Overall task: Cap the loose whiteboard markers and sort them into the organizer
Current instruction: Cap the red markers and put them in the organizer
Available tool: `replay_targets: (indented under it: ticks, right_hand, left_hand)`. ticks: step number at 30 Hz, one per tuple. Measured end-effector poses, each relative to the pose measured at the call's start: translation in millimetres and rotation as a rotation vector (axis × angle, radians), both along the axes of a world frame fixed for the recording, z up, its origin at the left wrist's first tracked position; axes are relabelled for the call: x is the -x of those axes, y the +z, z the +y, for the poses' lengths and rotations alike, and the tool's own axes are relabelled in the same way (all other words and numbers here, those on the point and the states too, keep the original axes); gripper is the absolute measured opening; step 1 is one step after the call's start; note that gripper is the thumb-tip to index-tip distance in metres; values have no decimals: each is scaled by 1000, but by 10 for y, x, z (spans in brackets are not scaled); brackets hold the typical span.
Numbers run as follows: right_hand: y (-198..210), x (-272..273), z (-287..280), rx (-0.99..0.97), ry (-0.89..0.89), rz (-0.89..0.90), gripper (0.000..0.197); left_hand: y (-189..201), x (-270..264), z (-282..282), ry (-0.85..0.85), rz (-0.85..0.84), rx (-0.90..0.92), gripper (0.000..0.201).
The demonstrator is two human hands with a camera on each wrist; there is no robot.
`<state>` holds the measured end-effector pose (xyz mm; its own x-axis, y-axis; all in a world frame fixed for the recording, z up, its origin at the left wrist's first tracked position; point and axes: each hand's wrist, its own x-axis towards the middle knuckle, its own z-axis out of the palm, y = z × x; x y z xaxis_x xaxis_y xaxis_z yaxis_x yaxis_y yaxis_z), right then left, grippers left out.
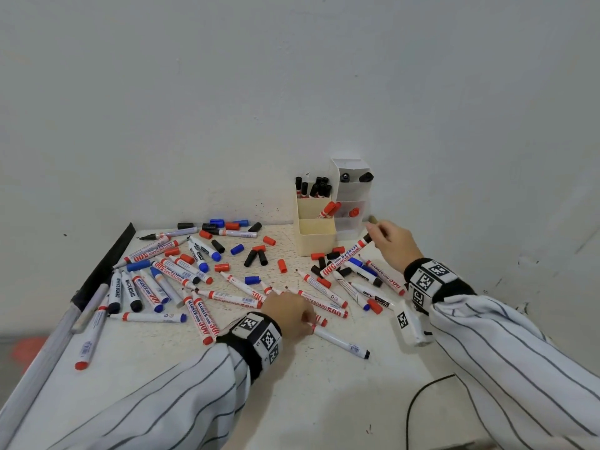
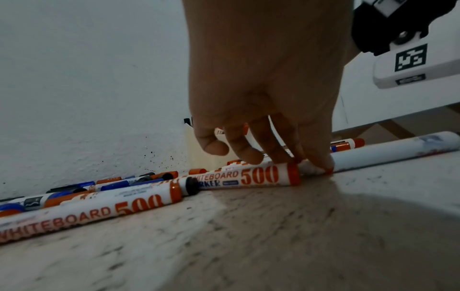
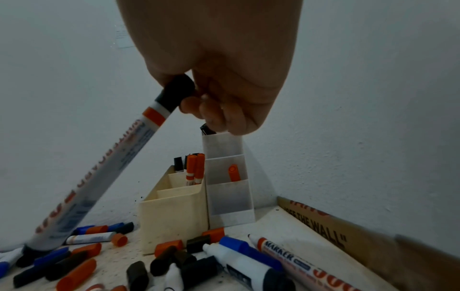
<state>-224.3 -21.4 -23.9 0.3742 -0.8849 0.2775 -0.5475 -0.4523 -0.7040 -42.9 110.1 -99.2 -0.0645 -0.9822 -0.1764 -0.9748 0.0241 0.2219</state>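
My right hand (image 1: 373,237) (image 3: 194,98) grips a "WHITEBOARD 500" marker (image 1: 347,254) (image 3: 99,187) by its black end. The marker slants down-left, its lower end among loose caps. My left hand (image 1: 310,323) (image 2: 311,163) reaches down and pinches the red end of a thin white marker (image 1: 341,341) (image 2: 398,149) lying on the table. The cream organizer (image 1: 316,245) (image 3: 171,220) holds black markers (image 1: 316,186) at the back and red ones (image 1: 328,209) in the middle. A white organizer (image 1: 352,228) (image 3: 231,200) beside it holds a red cap (image 1: 354,212) and black caps (image 1: 365,177).
Many markers and loose red, blue and black caps (image 1: 224,267) cover the table from the left to the organizers. A black strip (image 1: 107,264) edges the table's left side. A cardboard strip (image 3: 348,232) lies along the right wall. A black cable (image 1: 422,394) curls at the front right.
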Motion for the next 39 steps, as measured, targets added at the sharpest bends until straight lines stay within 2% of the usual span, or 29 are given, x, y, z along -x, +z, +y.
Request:
replay_targets:
  ticks: [3,6,10,12,17,20,23,28,31,34,39]
  right_hand:
    - [-56,23,-11,-35,18,-38,24]
    - [-90,-5,-48,-22,15,-41,15]
    - [-54,-91,-124,32,-20,-84,20]
    - [6,-156,-167,64,-30,-131,21]
    - [230,-401,-325,154,-34,-225,22]
    - [336,-615,-467,231,-77,-227,22]
    - [403,-860,-576,248,-105,-200,23]
    - [487,-1183,-700,249,-167,0,27]
    - [482,-1325,-867,256,-178,76,29]
    - [461,-1459,-1000,269,-143,120,28]
    - [378,-1622,-1153,244,-157,193,16]
  left_hand:
    - [-39,-34,-50,-28,-60,-16,26]
    - [-36,-110,-93,28,35,-27,26]
    - [63,-261,-137,202,273,-17,27]
    - [121,-364,-142,276,454,19,29]
    - [284,-659,-163,475,826,272,24]
    - [371,-823,-183,594,982,391,31]
    - [425,-989,-174,682,1020,514,38]
    - [469,-1220,-133,713,1036,596,30]
    - [477,-1344,-131,743,1053,597,34]
    - [508,-1424,-164,756,1088,586,30]
    - [468,-1491,-236,799,1107,494,37]
